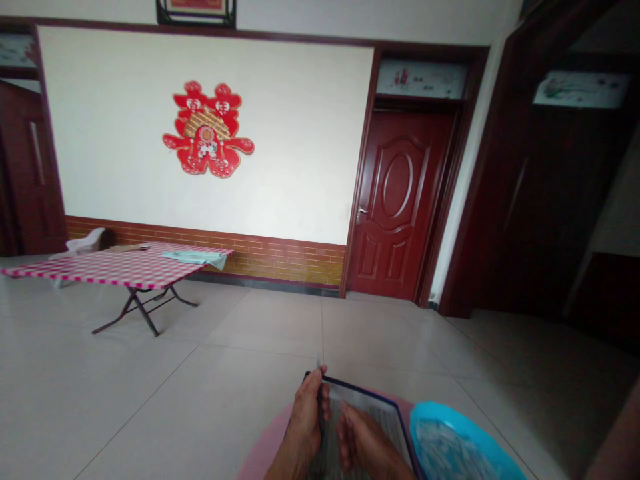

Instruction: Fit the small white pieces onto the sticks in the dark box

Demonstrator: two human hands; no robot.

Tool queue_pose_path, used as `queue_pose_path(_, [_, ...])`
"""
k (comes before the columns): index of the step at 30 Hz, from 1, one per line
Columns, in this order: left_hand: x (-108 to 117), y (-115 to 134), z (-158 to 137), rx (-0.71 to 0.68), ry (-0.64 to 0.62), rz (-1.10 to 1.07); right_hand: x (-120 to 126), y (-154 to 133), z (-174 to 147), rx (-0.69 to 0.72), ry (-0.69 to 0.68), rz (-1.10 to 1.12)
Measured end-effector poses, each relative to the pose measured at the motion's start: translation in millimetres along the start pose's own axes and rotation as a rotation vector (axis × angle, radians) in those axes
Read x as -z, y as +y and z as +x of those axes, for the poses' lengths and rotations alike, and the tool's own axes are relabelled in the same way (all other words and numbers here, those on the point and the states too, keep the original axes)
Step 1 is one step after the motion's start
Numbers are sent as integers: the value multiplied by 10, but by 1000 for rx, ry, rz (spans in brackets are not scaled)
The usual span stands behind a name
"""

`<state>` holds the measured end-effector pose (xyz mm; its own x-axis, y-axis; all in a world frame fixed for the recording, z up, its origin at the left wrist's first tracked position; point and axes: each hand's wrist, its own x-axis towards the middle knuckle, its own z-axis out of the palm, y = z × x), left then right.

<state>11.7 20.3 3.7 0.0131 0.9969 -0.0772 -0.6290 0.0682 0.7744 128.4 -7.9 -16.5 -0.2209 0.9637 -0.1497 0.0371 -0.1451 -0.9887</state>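
Note:
My left hand point(310, 408) is closed over the left side of a shallow dark-rimmed tray point(361, 389). A thin, pale, blurred piece point(319, 361) sticks up past its fingertips; its kind is unclear. Over the middle of the same tray is my right hand point(367, 437), its fingers curled inward, and whatever they may hold is hidden. Narrow grey strips or rows point(331, 443) fill the tray, too blurred to name. Under the tray shows a round pink surface point(265, 448). A blue basin point(434, 409) with whitish, clear-looking pieces inside stands close on the right.
A folding table point(100, 265) with a pink checked cover stands at the left, a pale green cloth point(200, 257) on its corner. Behind it is a white chair point(87, 241). Beyond the tiled floor point(260, 320) are a wall and a closed red door point(395, 200).

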Motion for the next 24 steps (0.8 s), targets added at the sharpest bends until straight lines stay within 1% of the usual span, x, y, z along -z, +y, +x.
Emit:
queue_pose_path(3, [-17,-5,-47,-70,-55,141,4,-25,26,73,57,-48])
queue_pose_path(5, [-27,1,-76,-76,-78,214,7,-43,31,108,83,-70])
queue_pose_path(10, [-11,-21,-79,-123,-174,207,29,-64,28,176,79,-37])
queue_pose_path(12, [4,-39,-62,-136,-191,210,39,-58,36,191,89,-35])
queue_pose_path(16, [17,-48,-41,-99,-181,222,47,-49,53,221,129,-73])
queue_pose_path(18, [20,-43,-48,-67,-155,232,42,-67,51,229,160,-63])
queue_pose_path(21, [38,-37,-54,-33,-71,254,38,-135,66,200,261,-88])
queue_pose_path(22, [47,-37,-50,-34,-72,254,42,-164,82,153,319,-113])
queue_pose_path(24, [64,-38,-37,-39,-77,247,55,-225,122,116,389,-147])
